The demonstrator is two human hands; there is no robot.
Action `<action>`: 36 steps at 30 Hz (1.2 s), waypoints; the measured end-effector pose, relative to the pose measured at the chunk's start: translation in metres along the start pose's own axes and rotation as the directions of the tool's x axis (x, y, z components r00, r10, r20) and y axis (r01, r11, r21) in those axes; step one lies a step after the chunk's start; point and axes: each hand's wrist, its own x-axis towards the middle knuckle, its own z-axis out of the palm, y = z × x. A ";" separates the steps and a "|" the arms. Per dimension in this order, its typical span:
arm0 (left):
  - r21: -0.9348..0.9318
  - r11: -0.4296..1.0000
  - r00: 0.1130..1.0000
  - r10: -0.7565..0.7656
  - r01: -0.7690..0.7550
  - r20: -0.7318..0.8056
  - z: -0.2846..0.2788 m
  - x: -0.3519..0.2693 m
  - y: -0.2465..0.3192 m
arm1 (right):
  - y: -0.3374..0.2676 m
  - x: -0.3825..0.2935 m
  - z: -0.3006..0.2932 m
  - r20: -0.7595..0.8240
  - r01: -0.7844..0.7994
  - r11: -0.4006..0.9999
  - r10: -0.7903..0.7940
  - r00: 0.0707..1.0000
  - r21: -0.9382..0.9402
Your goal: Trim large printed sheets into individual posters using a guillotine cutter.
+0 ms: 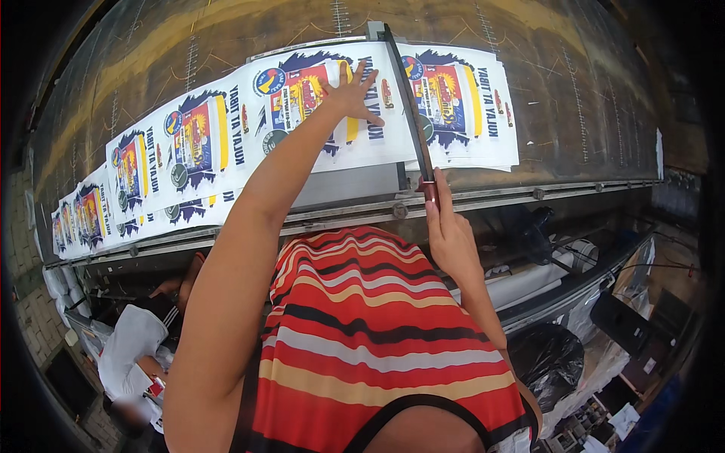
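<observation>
My left hand [352,97] lies spread on a long white printed sheet [393,144], fingers apart, over a red, blue and yellow graphic. My right hand [450,232] grips the dark red handle [431,190] of a lever paper cutter's blade arm [412,102]. The arm is long and dark and lies across the print, running away from me to a grey pivot [375,30]. Part of the cutter's grey bed [351,187] shows below the sheet. To the right of the blade, a stack of printed sheets [461,153] carries the same design. Whether the blade has passed through the sheet is hard to see.
The printed strip continues left along the worn brown table [544,130]. A metal rail [498,197] edges the table before me. Rolls of white material [524,289] and a black plastic bag [546,362] lie at lower right. Another person [136,342] is at lower left.
</observation>
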 end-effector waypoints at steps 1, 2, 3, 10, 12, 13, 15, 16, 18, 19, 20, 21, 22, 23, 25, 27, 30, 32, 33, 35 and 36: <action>0.016 1.000 1.000 -0.007 0.007 0.002 0.000 -0.001 -0.001 | 0.007 -0.003 0.009 0.020 -0.039 0.999 0.040 0.999 -0.023; 0.001 1.000 1.000 -0.007 0.007 0.000 0.000 -0.001 -0.002 | 0.018 -0.003 0.020 -0.022 0.019 0.999 -0.019 1.000 -0.027; -0.003 1.000 1.000 -0.002 0.002 0.003 -0.001 -0.003 -0.003 | 0.029 -0.002 0.031 -0.075 0.097 0.995 -0.099 0.992 -0.025; 0.012 1.000 1.000 -0.006 0.006 0.015 -0.004 -0.006 -0.002 | 0.100 0.017 0.114 -0.034 0.003 0.987 -0.009 0.999 -0.159; 0.013 1.000 1.000 0.005 -0.005 0.021 -0.004 -0.006 -0.002 | 0.105 0.018 0.119 0.000 -0.038 0.985 0.039 0.999 -0.167; 0.013 1.000 1.000 0.004 -0.004 0.026 -0.004 -0.005 -0.002 | 0.104 0.019 0.117 -0.001 -0.059 0.984 0.060 0.998 -0.167; 0.007 1.000 1.000 0.006 -0.006 0.026 -0.003 -0.004 -0.001 | 0.092 0.015 0.106 -0.017 -0.058 0.987 0.056 0.998 -0.151; 0.018 1.000 0.999 0.003 -0.003 0.034 -0.003 -0.003 -0.001 | 0.081 0.014 0.098 -0.002 -0.107 0.985 0.108 0.994 -0.136; 0.036 0.999 0.999 -0.012 0.011 0.039 -0.003 -0.003 0.000 | 0.057 0.009 0.070 -0.055 -0.056 0.997 0.059 0.997 0.053; 0.030 1.000 0.999 -0.007 0.006 0.047 -0.003 -0.003 0.000 | 0.044 0.000 0.052 -0.064 -0.097 0.963 0.117 0.991 0.250; 0.023 1.000 0.999 -0.011 0.010 0.049 -0.003 -0.004 0.000 | 0.032 -0.005 0.033 -0.167 0.025 0.937 0.036 0.985 0.347; 0.015 1.000 0.999 -0.016 0.015 0.047 -0.003 -0.004 0.002 | 0.023 -0.007 0.014 -0.185 0.061 0.897 0.023 0.982 0.437; 0.043 0.999 0.999 -0.018 0.016 0.043 -0.003 -0.007 0.002 | 0.014 -0.012 -0.008 -0.174 0.076 0.842 0.022 0.984 0.534; 0.037 0.999 0.999 -0.006 0.004 0.050 -0.002 -0.009 0.004 | 0.011 -0.012 -0.025 -0.154 0.120 0.761 -0.026 0.988 0.638; 0.041 0.999 0.998 0.001 -0.004 0.064 0.001 -0.019 0.009 | 0.017 0.017 -0.043 -0.315 0.265 0.666 -0.047 0.948 0.698; 0.019 1.000 0.999 0.024 -0.025 0.048 0.003 -0.028 0.015 | 0.040 0.071 -0.037 -0.365 0.251 0.737 -0.007 0.931 0.627; -0.018 0.999 0.998 0.031 -0.030 0.053 0.006 -0.038 0.026 | 0.076 0.163 0.030 -0.501 0.371 0.888 -0.199 0.842 0.270; -0.023 0.999 0.999 0.035 -0.034 0.040 0.007 -0.041 0.030 | 0.099 0.197 0.066 -0.469 0.351 0.912 -0.219 0.856 0.213; -0.029 0.999 0.999 0.034 -0.033 0.037 0.007 -0.041 0.031 | 0.106 0.209 0.081 -0.357 0.227 0.925 -0.110 0.927 0.304; -0.023 0.999 0.999 0.038 -0.037 0.019 0.009 -0.041 0.032 | 0.114 0.224 0.096 -0.231 0.098 0.920 -0.008 0.973 0.379; -0.026 0.999 0.999 0.044 -0.043 0.013 0.011 -0.040 0.033 | 0.116 0.227 0.100 -0.255 0.099 0.938 -0.012 0.967 0.333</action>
